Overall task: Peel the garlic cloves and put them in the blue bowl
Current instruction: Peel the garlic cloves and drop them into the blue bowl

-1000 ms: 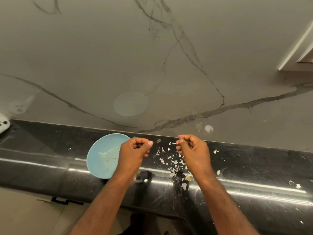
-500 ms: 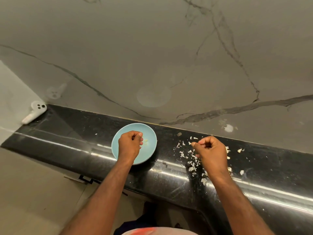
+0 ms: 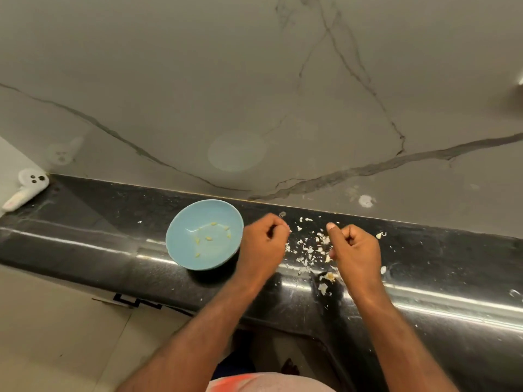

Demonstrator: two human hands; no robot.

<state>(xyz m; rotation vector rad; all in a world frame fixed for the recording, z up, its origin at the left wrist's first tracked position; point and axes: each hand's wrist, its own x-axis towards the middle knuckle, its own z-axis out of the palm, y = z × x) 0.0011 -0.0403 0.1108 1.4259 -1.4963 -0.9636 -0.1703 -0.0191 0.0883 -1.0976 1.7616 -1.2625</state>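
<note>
Blue bowl [image 3: 173, 241] sits on the dark tabletop [image 3: 99, 222], close to its rounded front edge. Peeled cloves [image 3: 208, 238] lie scattered on the bowl's floor, a handful of small yellow bits.

Left hand [image 3: 263, 241] hovers just right of the bowl, fingers curled in tight. There is a pale speck at the fingertips, but I cannot tell whether it is a clove or skin. Right hand [image 3: 353, 247] is further right, fingers curled and thumb stuck out; I cannot tell if anything is inside. The skin scraps [image 3: 308, 247] lie between the two hands. Beyond the right hand, away from the bowl, is one whitish piece [image 3: 379, 235], possibly an unpeeled clove.

Risks, my judgement:
- The left wrist is near the bowl's right rim, and a careless swing could shove the bowl off the front edge.
- The cloves are tiny, so a pinch could slip and drop one among the scraps, where it is hard to pick out.
- Loose skin could stick to the fingers and ride into the bowl.

Orientation: the cloves lie flat with no common heading. The one nearest the far rim runs roughly side to side, and the one by the right wall runs roughly front to back. They are too small to tell tip from root.
</note>
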